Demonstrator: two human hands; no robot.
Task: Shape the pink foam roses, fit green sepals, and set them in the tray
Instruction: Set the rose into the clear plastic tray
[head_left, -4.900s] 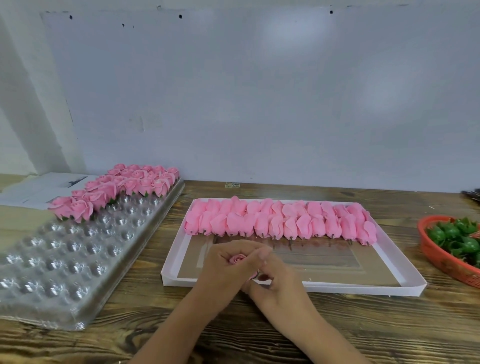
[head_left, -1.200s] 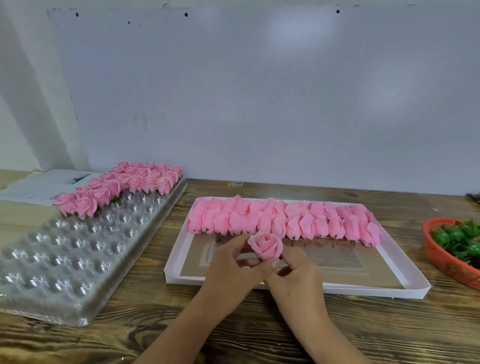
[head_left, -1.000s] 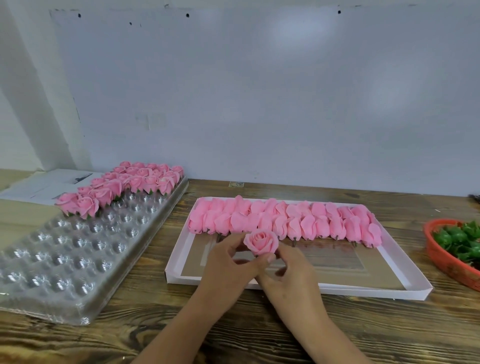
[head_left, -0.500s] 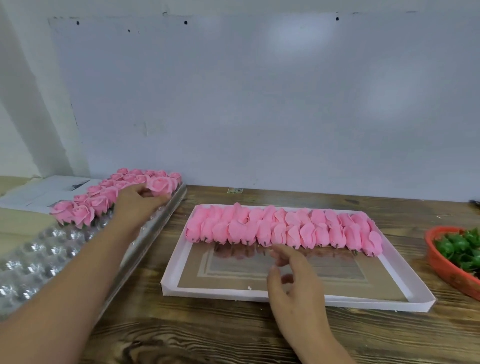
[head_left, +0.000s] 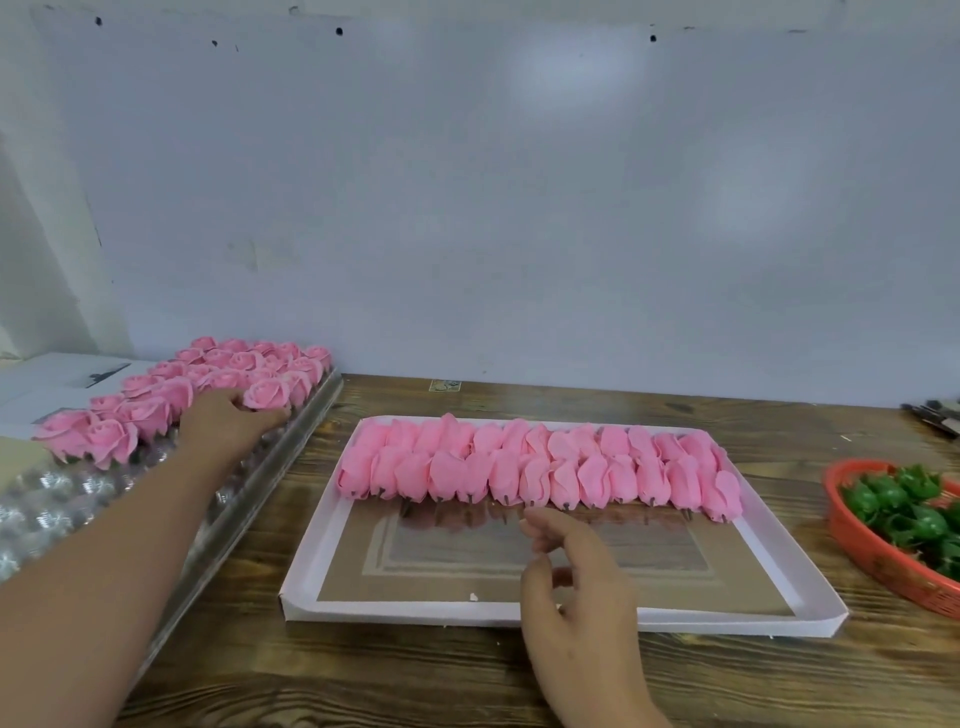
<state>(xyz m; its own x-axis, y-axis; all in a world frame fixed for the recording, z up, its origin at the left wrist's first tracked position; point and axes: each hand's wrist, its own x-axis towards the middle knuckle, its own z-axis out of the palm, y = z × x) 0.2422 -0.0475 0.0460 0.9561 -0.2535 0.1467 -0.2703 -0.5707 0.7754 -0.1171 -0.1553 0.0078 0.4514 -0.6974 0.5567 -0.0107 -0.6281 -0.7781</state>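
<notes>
My left hand (head_left: 226, 423) reaches over the clear plastic cell tray (head_left: 62, 519) on the left and pinches a shaped pink rose (head_left: 267, 394) at the near right end of the finished roses (head_left: 150, 410) filling the tray's far rows. My right hand (head_left: 576, 566) hovers with relaxed fingers over the bare front part of the white shallow box (head_left: 395, 613), holding nothing. Several unshaped pink foam buds (head_left: 540, 467) lie in two rows across the back of that box. Green sepals (head_left: 904, 509) fill a red basket (head_left: 872, 556) at the right edge.
The wooden table (head_left: 363, 675) runs up to a pale wall. White papers (head_left: 47, 379) lie behind the clear tray. Dark tools (head_left: 935, 415) show at the far right edge. The near cells of the clear tray hold nothing.
Both hands were shaping one rose over the white box. My left hand has since carried it left to the clear tray's filled rows; my right hand let go and stays over the box.
</notes>
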